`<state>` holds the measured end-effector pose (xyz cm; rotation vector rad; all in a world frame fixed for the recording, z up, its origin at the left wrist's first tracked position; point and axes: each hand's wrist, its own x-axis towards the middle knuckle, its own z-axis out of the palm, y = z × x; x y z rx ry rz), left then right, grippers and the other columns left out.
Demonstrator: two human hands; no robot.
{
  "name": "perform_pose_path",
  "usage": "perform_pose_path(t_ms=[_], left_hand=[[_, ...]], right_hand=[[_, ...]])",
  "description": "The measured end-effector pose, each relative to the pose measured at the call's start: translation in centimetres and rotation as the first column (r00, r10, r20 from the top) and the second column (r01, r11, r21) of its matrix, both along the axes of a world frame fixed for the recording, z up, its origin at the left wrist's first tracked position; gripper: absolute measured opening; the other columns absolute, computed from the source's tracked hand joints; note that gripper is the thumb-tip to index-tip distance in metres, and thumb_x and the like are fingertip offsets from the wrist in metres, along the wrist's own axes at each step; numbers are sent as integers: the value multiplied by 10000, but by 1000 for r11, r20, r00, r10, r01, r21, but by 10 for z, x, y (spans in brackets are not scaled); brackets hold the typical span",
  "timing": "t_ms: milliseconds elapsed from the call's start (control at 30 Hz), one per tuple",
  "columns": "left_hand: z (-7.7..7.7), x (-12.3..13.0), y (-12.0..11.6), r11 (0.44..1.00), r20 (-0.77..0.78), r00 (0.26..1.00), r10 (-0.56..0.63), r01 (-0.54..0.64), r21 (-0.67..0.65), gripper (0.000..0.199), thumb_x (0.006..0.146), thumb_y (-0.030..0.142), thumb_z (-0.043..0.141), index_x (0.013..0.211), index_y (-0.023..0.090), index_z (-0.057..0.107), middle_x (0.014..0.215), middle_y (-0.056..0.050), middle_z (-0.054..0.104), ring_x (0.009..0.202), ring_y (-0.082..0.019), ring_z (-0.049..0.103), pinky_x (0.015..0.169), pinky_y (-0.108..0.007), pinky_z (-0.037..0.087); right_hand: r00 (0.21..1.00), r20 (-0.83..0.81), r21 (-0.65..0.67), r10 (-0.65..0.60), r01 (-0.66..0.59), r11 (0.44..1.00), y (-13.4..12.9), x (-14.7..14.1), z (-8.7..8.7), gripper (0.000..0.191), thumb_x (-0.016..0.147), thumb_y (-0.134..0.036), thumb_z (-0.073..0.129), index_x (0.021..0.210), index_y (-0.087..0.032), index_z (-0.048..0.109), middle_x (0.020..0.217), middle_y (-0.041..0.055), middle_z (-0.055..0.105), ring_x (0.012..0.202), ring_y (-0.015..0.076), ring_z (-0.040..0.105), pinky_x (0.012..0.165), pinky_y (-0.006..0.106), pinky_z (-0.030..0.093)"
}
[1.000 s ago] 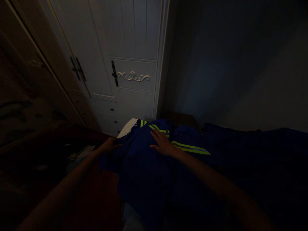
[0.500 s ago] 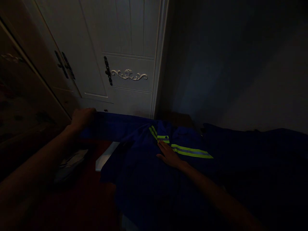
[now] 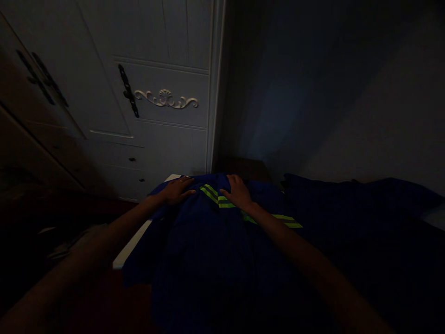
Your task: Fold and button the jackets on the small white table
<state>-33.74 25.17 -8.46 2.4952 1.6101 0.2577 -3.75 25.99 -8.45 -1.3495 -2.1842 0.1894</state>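
Observation:
A dark blue work jacket (image 3: 205,246) with yellow-green reflective stripes is spread over a white board-like surface (image 3: 134,246), whose edge shows at the left. My left hand (image 3: 178,190) lies on the upper left part of the cloth, fingers stretched out. Flat on the cloth beside the stripes, my right hand (image 3: 238,192) presses with its fingers extended. Part of the striped band is covered by my right hand and forearm. The lower part of the garment fades into darkness.
A white wardrobe (image 3: 170,148) with dark handles stands behind the surface. More dark blue fabric (image 3: 347,208) lies to the right, against a grey wall (image 3: 382,116). On the dim floor at left are indistinct items (image 3: 76,243). The room is very dark.
My left hand has let go of the stretched-out blue sleeve at the left and come right, onto the jacket. My right hand has slid up slightly. The view has shifted right.

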Motion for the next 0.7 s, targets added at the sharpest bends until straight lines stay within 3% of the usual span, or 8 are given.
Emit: perform_pose_path(t_ms=[67,167,300,400,500,600,700], left_hand=[[-21,12,1,998,-21,999,29,-30,-57,725,936,639,273,1516,206,309,1562,-132,328,1458,-308,256,1142,-540,246],[-48,8,2,999,-68,997,31,-33,-24,672,948,596,309,1504,221,340,1556,-125,336,1456,-291,269,1152,-529,229],[-59,-18,2,999,-111,993,-24,29,44,701,929,601,353,1505,202,346,1564,-137,311,1452,-280,282,1170,-478,218],[-51,-31,3,1000,-138,990,21,-21,0,741,910,610,360,1504,167,348,1569,-156,285,1460,-296,255,1179,-497,186],[-38,-30,8,989,-107,987,117,-126,-79,727,872,598,416,1453,162,441,1538,-164,355,1429,-332,319,1150,-535,242],[-17,-15,15,976,-59,986,155,-162,-142,566,830,483,497,1292,178,609,1371,-151,576,1263,-334,533,1056,-493,402],[9,16,12,988,41,987,152,-151,-39,473,876,317,404,1284,177,598,1290,-117,636,1173,-264,599,1016,-398,451]], right_hand=[[993,-68,-166,-98,85,982,20,-5,-2,613,733,-295,754,1294,-128,575,1309,182,571,1229,314,519,1048,425,404],[952,-177,-357,-249,174,918,49,3,-8,259,783,-177,639,1033,-149,702,1090,124,699,1074,257,629,949,330,462],[862,-261,-437,-434,296,849,80,38,-11,272,867,-146,445,954,-128,701,926,103,732,933,213,674,791,261,508],[826,-317,-545,-466,244,802,84,59,-13,193,825,-143,539,928,-121,700,843,92,735,805,199,687,698,254,525],[829,-387,-638,-404,76,767,74,67,-17,116,749,-156,680,859,-127,705,783,72,735,693,182,684,643,256,539],[808,-457,-656,-372,-24,754,62,65,-18,174,825,-227,641,968,-140,688,905,74,744,747,160,691,672,249,549],[807,-463,-680,-368,-58,731,47,60,-19,200,871,-207,561,1027,-137,664,955,82,738,767,153,690,669,240,542]])
